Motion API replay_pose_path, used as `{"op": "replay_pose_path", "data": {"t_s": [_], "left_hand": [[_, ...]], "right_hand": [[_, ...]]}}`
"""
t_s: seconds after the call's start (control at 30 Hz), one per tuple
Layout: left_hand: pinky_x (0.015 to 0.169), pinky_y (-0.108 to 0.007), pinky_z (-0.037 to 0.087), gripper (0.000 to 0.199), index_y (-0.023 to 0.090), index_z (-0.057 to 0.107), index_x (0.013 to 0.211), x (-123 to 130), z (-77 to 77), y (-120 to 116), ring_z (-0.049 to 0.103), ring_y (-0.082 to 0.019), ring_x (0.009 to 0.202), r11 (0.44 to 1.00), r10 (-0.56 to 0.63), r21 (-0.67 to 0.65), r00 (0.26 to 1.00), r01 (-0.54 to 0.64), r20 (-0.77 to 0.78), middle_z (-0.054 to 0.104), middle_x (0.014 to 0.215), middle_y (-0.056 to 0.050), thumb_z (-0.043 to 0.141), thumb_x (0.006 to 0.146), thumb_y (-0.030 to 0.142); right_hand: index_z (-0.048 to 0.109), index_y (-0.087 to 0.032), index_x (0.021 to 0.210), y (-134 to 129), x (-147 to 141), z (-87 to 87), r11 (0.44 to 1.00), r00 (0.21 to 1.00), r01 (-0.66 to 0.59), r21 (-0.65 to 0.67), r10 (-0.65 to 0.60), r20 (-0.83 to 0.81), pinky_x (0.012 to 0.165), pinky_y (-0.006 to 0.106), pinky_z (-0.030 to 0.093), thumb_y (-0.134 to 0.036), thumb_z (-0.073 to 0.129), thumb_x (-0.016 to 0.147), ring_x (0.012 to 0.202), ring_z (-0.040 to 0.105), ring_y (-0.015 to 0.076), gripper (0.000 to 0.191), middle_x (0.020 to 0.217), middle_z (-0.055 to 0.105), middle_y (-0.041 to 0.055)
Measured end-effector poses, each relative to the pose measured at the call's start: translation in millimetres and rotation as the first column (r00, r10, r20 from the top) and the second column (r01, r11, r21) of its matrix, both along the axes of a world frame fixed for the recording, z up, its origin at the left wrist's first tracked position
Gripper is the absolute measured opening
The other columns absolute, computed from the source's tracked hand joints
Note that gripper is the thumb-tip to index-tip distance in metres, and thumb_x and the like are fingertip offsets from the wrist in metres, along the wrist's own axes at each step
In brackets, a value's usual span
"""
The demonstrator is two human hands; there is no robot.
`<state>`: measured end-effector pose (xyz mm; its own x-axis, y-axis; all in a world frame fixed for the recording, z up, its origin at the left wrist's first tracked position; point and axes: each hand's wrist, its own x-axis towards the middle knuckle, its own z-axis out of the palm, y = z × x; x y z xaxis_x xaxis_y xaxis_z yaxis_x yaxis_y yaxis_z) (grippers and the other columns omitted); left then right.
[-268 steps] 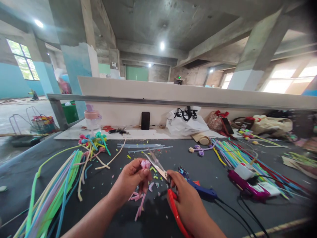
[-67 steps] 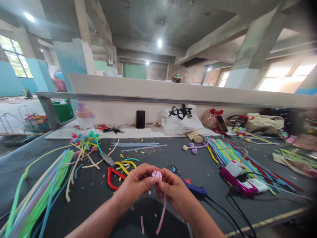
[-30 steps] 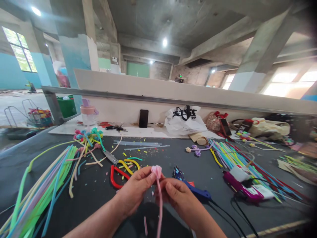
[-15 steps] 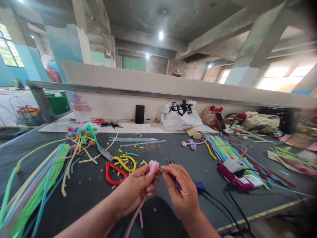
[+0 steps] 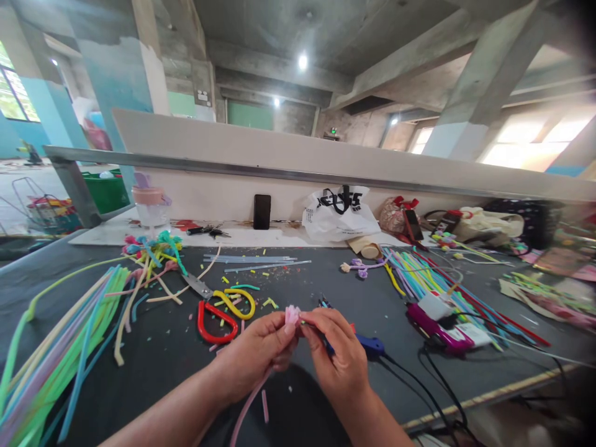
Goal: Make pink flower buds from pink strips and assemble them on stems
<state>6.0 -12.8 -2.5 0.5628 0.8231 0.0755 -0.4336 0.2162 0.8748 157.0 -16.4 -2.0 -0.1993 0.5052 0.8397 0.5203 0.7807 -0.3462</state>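
Observation:
My left hand (image 5: 261,347) is closed around a pink pleated tuft (image 5: 292,314), like a small flower head, at the top of a long pink stem (image 5: 251,406) that hangs below the palm. Thumb and fingertips of my right hand (image 5: 338,347) are pinched together at the tuft's right side; whatever lies between them is too small to make out. Behind the right hand lies a blue corded tool (image 5: 371,344), partly hidden. Scissors (image 5: 212,304) with one red and one yellow handle loop rest beside my left hand.
Bundled coloured strips (image 5: 84,347) lie at the left, with more strips (image 5: 414,279) at the right. Clear sticks (image 5: 261,264) and small scraps lie mid-table. A phone (image 5: 262,212), a white bag (image 5: 338,214) and a cup (image 5: 151,208) stand behind. A purple device (image 5: 437,329) with cables lies right.
My right fingertips have moved in slightly against the pink tuft, which now sits a little lower and looks partly covered. The left hand keeps its hold.

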Motion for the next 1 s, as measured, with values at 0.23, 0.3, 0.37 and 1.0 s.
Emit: {"op": "replay_pose_path", "data": {"t_s": [0.23, 0.3, 0.37, 1.0], "left_hand": [[0.044, -0.022, 0.016, 0.036, 0.015, 0.049, 0.072, 0.5, 0.0, 0.5, 0.022, -0.006, 0.046, 0.993, 0.083, 0.09, 0.986, -0.07, -0.142, 0.033, 0.054, 0.007, 0.044, 0.086, 0.047], [0.043, -0.022, 0.016, 0.036, 0.016, 0.049, 0.07, 0.8, 0.6, 0.2, 0.023, -0.006, 0.044, 0.99, 0.111, 0.112, 0.973, -0.09, -0.201, 0.032, 0.051, 0.007, 0.044, 0.086, 0.048], [0.042, -0.022, 0.016, 0.037, 0.016, 0.048, 0.07, 1.1, 0.9, 0.3, 0.024, -0.006, 0.043, 0.986, 0.139, 0.126, 0.953, -0.108, -0.27, 0.032, 0.05, 0.007, 0.044, 0.085, 0.05], [0.053, -0.021, 0.029, 0.036, 0.016, 0.052, 0.07, -3.0, -8.8, 6.9, 0.038, -0.01, 0.057, 0.864, 0.437, 0.474, 0.717, -0.167, -0.543, 0.041, 0.06, 0.004, 0.035, 0.089, 0.041]], "right_hand": [[0.062, -0.023, 0.095, 0.6, 0.6, -1.8, 0.998, 0.999, 0.039, 0.043, -0.04, 0.019, 0.073, 0.031, 0.052, -0.008, 0.055, 0.081, 0.08, 0.061, 0.0181, 0.021, 0.082, 0.066, 0.0051], [0.061, -0.023, 0.094, 1.5, 0.4, -1.8, 0.999, 0.999, 0.03, 0.021, -0.03, 0.014, 0.073, 0.03, 0.052, -0.008, 0.055, 0.081, 0.08, 0.06, 0.0178, 0.02, 0.081, 0.065, 0.0049], [0.061, -0.022, 0.093, 2.3, -0.1, -2.2, 1.0, 1.0, 0.014, 0.002, -0.014, 0.005, 0.073, 0.029, 0.051, -0.007, 0.055, 0.081, 0.079, 0.06, 0.017, 0.019, 0.081, 0.065, 0.0048], [0.057, -0.018, 0.077, 7.4, -1.8, -5.2, 0.994, 0.999, -0.029, -0.102, 0.027, -0.019, 0.065, 0.024, 0.046, -0.009, 0.055, 0.082, 0.07, 0.055, 0.014, 0.011, 0.074, 0.056, 0.0031]]}}
